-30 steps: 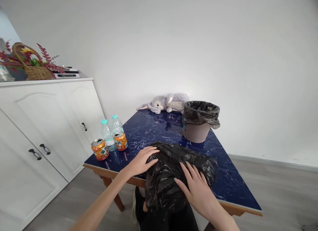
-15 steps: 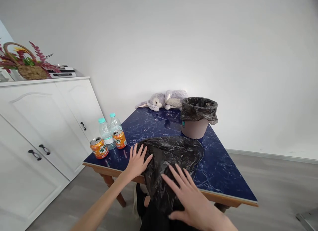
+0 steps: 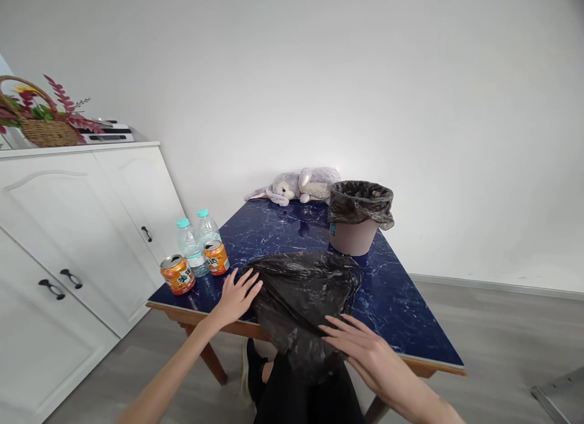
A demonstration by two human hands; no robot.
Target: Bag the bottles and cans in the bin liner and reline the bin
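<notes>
A black plastic garbage bag [image 3: 305, 290] lies spread over the front of the blue marble-patterned table [image 3: 387, 302], its near end hanging over the edge toward my lap. My left hand [image 3: 238, 295] rests at the bag's left side, fingers spread, beside the cans. On the bag's right side lies my right hand [image 3: 360, 345], fingers stretched out flat and holding nothing. Left of the bag stand two orange drink cans, one at the front [image 3: 177, 274] and one closer to the bag [image 3: 216, 257], with two clear bottles [image 3: 191, 247] with turquoise caps behind them.
A trash bin [image 3: 353, 236] lined with a black bag stands at the table's back right. Against the wall lies a plush rabbit [image 3: 301, 185]. White cabinets [image 3: 82, 229] flank the table on the left, topped by a flower basket [image 3: 49, 132].
My right hand has moved right and turned across the bag, toward its right edge. My left hand stays at the bag's left side. The whole view has shifted slightly.
</notes>
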